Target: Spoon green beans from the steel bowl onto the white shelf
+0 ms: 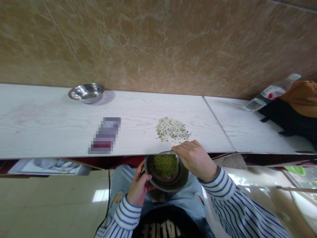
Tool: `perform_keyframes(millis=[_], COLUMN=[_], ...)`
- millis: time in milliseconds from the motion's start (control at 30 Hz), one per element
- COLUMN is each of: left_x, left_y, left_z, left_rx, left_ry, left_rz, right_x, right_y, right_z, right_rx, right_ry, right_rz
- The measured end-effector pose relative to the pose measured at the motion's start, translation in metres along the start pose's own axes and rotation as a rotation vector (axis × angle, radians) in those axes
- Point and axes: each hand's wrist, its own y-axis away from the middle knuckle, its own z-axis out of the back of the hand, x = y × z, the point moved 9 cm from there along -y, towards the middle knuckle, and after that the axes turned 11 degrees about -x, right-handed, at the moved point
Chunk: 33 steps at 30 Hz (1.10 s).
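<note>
A steel bowl [182, 180] with green mung beans [164, 165] in it is held just below the table's front edge, over the lap. My left hand [140, 186] grips its left side, thumb over the rim. At the bowl's far right rim, by the table edge, my right hand [194, 157] is palm down with its fingers curled together; its fingertips are hidden, so what they pinch cannot be made out. Just beyond them, a loose spread of white rice-like grains mixed with green beans [172, 129] lies on the white table [138, 109].
Against the wall at the left stands a second steel bowl [87, 93]. A pixelated flat object [105, 135] lies left of the grains. On the right are a plastic bottle [269, 94] and a black and brown cloth item [297, 109]. Open shelf space [56, 166] runs under the tabletop.
</note>
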Motion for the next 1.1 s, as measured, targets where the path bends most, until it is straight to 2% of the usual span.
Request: perform_keyframes(millis=[267,567,667,800,1000,1100], left_x=[0.004,0.006,0.007,0.009,0.010,0.009], left_y=[0.002,0.000,-0.002,-0.003,-0.007,-0.009], left_z=[-0.009,-0.005,-0.006,-0.005,-0.002,-0.002], left_rx=[0.030,-0.007,-0.010,-0.013,0.010,0.015], left_ry=[-0.012,-0.023,-0.014,-0.012,-0.040,-0.057], left_rz=[0.016,0.001,0.010,0.033,0.042,0.048], right_x=[-0.018,-0.013,-0.018,-0.013,0.001,0.002], right_y=[0.008,0.009,-0.001,-0.023,-0.054,-0.062], right_z=[0.013,0.007,0.003,-0.010,-0.031,-0.043], right_rx=[-0.056,-0.059,-0.066,-0.042,-0.052,-0.017], right_ry=[0.052,0.085,0.085,0.030,-0.051,-0.033], right_rz=[-0.088,-0.090,-0.138,-0.168,-0.324,-0.391])
